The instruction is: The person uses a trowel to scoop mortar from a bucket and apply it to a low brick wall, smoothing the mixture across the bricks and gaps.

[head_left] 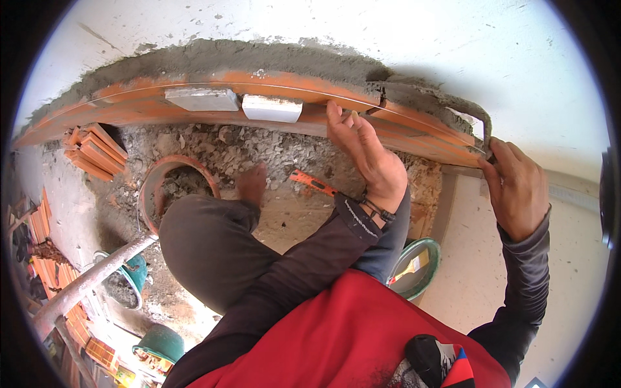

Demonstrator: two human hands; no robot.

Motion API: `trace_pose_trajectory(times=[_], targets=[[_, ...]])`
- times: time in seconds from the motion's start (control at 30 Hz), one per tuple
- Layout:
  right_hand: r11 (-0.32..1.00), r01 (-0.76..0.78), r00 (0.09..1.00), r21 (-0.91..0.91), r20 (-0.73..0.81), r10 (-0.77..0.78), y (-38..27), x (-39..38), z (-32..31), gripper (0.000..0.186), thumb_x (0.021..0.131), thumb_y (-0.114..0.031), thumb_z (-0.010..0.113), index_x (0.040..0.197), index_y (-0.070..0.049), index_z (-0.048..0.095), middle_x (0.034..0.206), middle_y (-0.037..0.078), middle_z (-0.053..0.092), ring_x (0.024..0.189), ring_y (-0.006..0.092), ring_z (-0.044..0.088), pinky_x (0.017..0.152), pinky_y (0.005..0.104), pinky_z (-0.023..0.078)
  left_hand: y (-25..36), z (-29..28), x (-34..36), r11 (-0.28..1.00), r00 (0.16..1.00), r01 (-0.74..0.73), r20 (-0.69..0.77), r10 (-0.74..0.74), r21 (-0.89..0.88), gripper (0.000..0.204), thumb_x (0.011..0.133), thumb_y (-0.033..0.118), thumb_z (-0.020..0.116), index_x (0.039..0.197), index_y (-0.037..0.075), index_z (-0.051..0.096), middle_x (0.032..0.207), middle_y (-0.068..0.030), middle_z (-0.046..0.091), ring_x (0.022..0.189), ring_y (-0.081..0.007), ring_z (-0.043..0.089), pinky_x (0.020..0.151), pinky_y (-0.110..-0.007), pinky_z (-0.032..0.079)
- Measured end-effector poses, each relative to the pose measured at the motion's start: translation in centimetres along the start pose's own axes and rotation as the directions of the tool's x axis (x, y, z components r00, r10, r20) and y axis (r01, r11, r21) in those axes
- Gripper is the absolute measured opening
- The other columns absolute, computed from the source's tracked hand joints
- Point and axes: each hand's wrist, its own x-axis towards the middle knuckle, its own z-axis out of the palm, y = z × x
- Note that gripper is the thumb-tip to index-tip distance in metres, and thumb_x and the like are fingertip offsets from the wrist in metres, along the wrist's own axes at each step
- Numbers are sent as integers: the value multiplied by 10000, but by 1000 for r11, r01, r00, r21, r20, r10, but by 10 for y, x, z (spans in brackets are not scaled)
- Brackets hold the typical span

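A low band of orange clay bricks (284, 86) runs along the white wall, with rough grey mortar (213, 59) above it. A thin line stretches along the bricks' edge. My left hand (372, 152) is raised at the middle of this band, palm partly up, fingers apart and loosely bent. Its fingertips are close to the line; I cannot tell whether they touch it. At the band's right end my right hand (519, 187) is closed round the lower end of a bent grey metal bar (482, 111), which hooks back toward the mortar.
Two white blocks (272, 108) sit along the bricks. An orange cutter knife (313, 182) lies among rubble. A clay ring (147, 194), stacked brick pieces (97, 152) and a pole (94, 283) are at left. Beside my leg stands a green bucket (432, 249) with a paintbrush (411, 265).
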Motion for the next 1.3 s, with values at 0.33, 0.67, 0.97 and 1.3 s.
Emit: trace_pose_trajectory(times=[0.33, 0.67, 0.97, 1.3], targets=[[1000, -15, 998, 19, -60, 16, -2, 0, -7, 252, 791, -90, 703, 1009, -10, 606, 794, 145, 614, 685, 356, 609, 597, 424, 470, -4, -1, -1, 999, 1000, 3, -8, -3, 40, 606, 1036, 404, 289, 1506, 36, 182, 1494, -174, 213, 1324, -305, 310, 1100, -428, 233], [1000, -11, 998, 25, -60, 13, 1, 2, 6, 222, 828, -107, 687, 1005, -1, 606, 793, 153, 618, 666, 359, 609, 586, 415, 471, -1, -3, 2, 996, 998, -62, 5, 62, 62, 658, 1048, 416, 280, 1468, -78, 169, 1431, -252, 189, 1242, -312, 324, 1088, -429, 256], [999, -5, 998, 38, -69, 7, 0, 1, 11, 188, 847, -120, 680, 985, -9, 616, 790, 151, 625, 676, 350, 621, 585, 410, 476, 3, -4, 0, 997, 998, -55, 13, 54, 55, 652, 1051, 407, 268, 1470, -82, 163, 1438, -271, 194, 1297, -347, 304, 1102, -442, 250], [998, -35, 999, 47, -28, 36, -1, 0, 11, 206, 836, -128, 688, 979, -6, 605, 792, 146, 639, 672, 342, 634, 585, 403, 491, -1, -5, -3, 989, 997, -76, 36, 72, 123, 621, 1058, 363, 252, 1451, -113, 184, 1436, -280, 212, 1301, -355, 296, 1106, -436, 252]])
